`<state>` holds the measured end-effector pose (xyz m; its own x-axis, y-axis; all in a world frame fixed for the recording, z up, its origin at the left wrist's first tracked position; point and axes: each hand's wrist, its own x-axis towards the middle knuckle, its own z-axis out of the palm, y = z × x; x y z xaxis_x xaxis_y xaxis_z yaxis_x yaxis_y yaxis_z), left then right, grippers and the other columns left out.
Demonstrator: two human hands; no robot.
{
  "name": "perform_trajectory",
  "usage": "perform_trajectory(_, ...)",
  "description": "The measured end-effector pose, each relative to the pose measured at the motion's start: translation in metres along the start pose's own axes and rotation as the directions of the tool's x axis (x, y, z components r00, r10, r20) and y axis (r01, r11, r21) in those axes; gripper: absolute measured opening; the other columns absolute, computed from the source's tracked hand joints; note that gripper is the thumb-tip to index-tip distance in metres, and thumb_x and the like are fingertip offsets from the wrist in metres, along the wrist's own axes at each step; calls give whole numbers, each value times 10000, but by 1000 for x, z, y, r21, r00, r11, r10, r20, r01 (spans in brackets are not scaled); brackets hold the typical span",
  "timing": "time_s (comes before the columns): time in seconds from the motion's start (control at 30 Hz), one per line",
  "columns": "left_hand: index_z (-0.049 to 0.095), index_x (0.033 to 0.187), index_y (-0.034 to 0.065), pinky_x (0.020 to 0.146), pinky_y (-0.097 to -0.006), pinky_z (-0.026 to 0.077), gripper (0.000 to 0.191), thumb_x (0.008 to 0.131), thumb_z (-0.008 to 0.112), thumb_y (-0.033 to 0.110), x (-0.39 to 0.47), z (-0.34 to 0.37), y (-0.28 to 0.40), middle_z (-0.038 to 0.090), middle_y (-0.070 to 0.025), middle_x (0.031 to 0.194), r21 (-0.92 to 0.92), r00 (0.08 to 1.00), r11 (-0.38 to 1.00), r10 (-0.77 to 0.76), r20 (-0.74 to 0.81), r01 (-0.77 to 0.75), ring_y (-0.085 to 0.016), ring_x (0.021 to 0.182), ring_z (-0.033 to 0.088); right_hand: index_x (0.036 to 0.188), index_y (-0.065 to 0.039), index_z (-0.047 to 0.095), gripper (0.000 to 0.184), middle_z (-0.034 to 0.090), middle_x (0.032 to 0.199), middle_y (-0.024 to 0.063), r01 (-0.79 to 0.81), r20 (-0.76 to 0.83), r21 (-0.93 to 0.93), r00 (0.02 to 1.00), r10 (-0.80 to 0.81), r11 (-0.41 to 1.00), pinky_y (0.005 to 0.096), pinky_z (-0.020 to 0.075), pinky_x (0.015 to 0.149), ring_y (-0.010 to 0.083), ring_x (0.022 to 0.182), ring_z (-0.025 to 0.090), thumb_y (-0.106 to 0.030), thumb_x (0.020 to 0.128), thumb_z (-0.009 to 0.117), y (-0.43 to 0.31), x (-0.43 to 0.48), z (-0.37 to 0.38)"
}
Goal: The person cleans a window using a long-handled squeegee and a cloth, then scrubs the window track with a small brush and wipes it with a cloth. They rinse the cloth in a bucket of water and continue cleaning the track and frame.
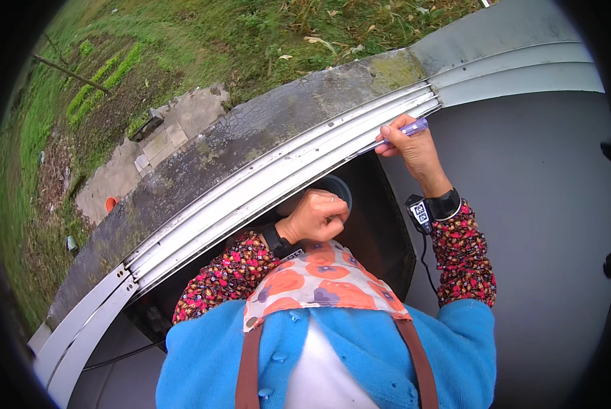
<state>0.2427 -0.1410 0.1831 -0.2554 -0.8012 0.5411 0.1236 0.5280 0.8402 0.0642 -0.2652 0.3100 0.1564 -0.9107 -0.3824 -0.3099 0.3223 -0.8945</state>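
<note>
In my right hand [405, 143] is a screwdriver [412, 127] with a clear purple handle. Its thin metal shaft points left and its end lies at the inner edge of a white window track [295, 158]. The track has several parallel grooves with small dark specks of dirt. My left hand [319, 214] is closed in front of the patterned apron, below the track; whether something is inside it cannot be seen. Just behind that hand, the rim of a round blue-grey container [343, 190] shows, partly hidden by the hand and the track.
A weathered concrete ledge [234, 138] runs along the outer side of the track. White frame uprights [88, 327] stand at its left end, grey wall [530, 204] at right. Outside lie grass, paving and an orange container [112, 204]. A black cable [424, 260] hangs by my right sleeve.
</note>
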Motion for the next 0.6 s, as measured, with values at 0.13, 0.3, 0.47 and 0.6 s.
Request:
perform_trajectory(0.13, 559, 672, 60, 515, -365, 450, 86, 625, 562, -12, -2, -1, 0, 539, -86, 579, -17, 1000, 1000, -16, 5, 16, -283, 531, 556, 845, -33, 598, 189, 684, 830, 96, 14, 197, 123, 980, -38, 992, 226, 564, 571, 164, 692, 706, -174, 887, 717, 12, -11, 33)
perform_trajectory(0.3, 559, 678, 56, 516, -373, 449, 69, 645, 565, -4, -10, -6, 0, 538, -95, 582, -12, 999, 999, -35, 20, 35, -282, 531, 555, 848, -31, 598, 192, 691, 838, 105, 18, -39, -1, 999, -18, 1000, 234, 565, 568, 166, 672, 701, -177, 887, 718, 5, -16, 40)
perform_trajectory(0.47, 576, 690, 52, 501, -355, 433, 94, 646, 535, -20, -19, -11, -4, 534, -92, 589, -9, 992, 995, -97, 76, 98, -271, 524, 539, 846, -25, 593, 192, 689, 836, 113, 47, 75, 47, 996, -50, 998, 240, 568, 565, 172, 668, 701, -167, 887, 717, 6, -23, 49)
perform_trajectory(0.6, 575, 694, 55, 500, -358, 418, 58, 679, 549, 5, -25, -15, -9, 532, -96, 590, -33, 980, 988, -148, 134, 153, -259, 520, 533, 852, -16, 589, 182, 684, 828, 118, 49, 52, 59, 997, -52, 997, 241, 571, 566, 173, 676, 701, -147, 892, 708, 10, -31, 70)
